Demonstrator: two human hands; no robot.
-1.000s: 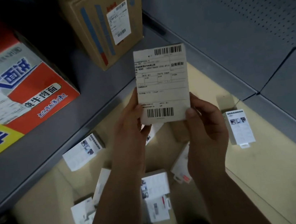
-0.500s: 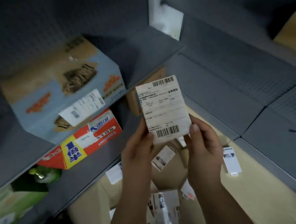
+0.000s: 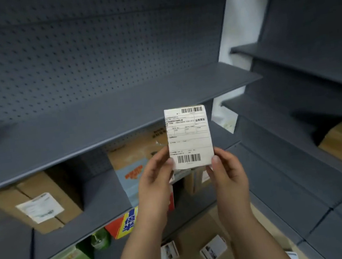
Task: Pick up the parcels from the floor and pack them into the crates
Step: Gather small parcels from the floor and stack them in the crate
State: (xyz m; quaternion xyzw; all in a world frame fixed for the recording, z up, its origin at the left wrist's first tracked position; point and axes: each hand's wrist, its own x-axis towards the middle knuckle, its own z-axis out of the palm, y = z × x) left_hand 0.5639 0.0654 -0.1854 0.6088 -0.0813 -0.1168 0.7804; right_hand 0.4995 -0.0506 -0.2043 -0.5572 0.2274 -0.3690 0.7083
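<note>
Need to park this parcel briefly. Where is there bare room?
The upper shelf below the pegboard is bare across its visible length. The shelf beneath is crowded with cardboard boxes, and small parcels litter the floor.

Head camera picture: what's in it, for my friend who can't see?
A left hand and a right hand hold up a small white parcel with a barcode label. Behind stand dark grey shelves with cardboard boxes; more white parcels lie on the floor below.

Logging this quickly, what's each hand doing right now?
Left hand: pinches the labelled parcel at its lower left edge.
Right hand: pinches its lower right corner.
</note>
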